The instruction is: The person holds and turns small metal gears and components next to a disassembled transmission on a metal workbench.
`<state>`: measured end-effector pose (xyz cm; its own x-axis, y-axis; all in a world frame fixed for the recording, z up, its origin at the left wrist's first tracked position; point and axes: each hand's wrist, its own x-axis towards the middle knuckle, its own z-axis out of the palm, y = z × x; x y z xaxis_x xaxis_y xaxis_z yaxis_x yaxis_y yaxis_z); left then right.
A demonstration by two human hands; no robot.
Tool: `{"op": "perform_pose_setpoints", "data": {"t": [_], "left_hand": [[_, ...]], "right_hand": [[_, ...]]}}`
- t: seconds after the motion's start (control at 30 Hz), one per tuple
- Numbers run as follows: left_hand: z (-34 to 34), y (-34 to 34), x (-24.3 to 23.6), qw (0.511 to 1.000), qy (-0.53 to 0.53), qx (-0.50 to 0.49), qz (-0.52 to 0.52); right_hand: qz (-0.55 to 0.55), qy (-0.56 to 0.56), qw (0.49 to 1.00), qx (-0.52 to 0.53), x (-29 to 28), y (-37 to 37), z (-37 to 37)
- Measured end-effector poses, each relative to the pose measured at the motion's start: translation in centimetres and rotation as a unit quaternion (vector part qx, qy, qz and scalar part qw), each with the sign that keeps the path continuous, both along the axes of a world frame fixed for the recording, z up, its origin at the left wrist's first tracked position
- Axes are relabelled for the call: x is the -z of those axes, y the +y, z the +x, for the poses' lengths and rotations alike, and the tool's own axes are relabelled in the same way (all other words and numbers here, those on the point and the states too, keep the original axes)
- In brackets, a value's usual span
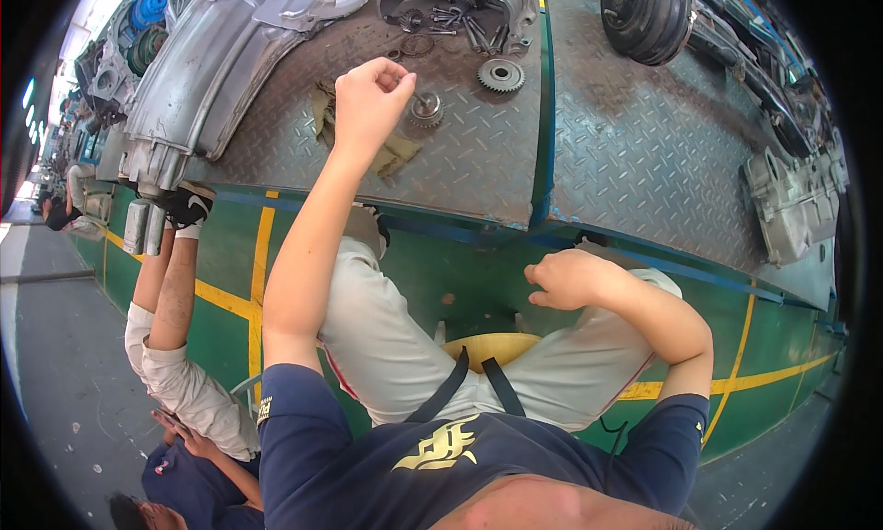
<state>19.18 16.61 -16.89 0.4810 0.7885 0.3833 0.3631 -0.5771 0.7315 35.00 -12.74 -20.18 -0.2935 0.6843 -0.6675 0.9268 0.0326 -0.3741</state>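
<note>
My left hand (372, 102) reaches over the metal bench, its fingers closed in a pinch. What they hold, if anything, is too small to make out. Just right of the fingertips lies a small toothed gear (426, 111) with a shiny centre. Beneath the wrist is a crumpled olive cloth (395, 153). A larger grey gear (501, 75) rests flat farther right. My right hand (572, 280) hovers by my right knee, off the bench. Its fingers are loosely bent, with thumb and forefinger apart and nothing seen between them.
A large gearbox housing (198, 79) covers the bench's left side. Bolts and small parts (460, 24) lie at the back. Another metal casing (796, 199) stands at far right, below a black drum (647, 15). A seated person (198, 429) is at my left.
</note>
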Motion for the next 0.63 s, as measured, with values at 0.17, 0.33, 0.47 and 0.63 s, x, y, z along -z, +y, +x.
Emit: {"op": "perform_pose_setpoints", "data": {"t": [0.17,0.33,0.47,0.63], "left_hand": [[-1.7,-2.0,-0.3,0.999,0.021,0.027,0.003],[-1.5,-2.8,0.0,0.997,0.015,0.06,0.042],[0.0,-3.2,0.4,0.996,0.008,0.084,0.042],[1.8,-2.9,-0.1,0.992,0.05,0.081,0.079]], "right_hand": [[-0.006,-0.003,1.0,-0.005,0.3,0.0,0.0],[-0.002,0.001,1.0,-0.008,0.3,0.1,-0.2],[0.001,0.0,1.0,-0.009,0.2,0.2,-0.2],[-0.006,0.001,1.0,-0.006,0.4,0.1,-0.1]]}}
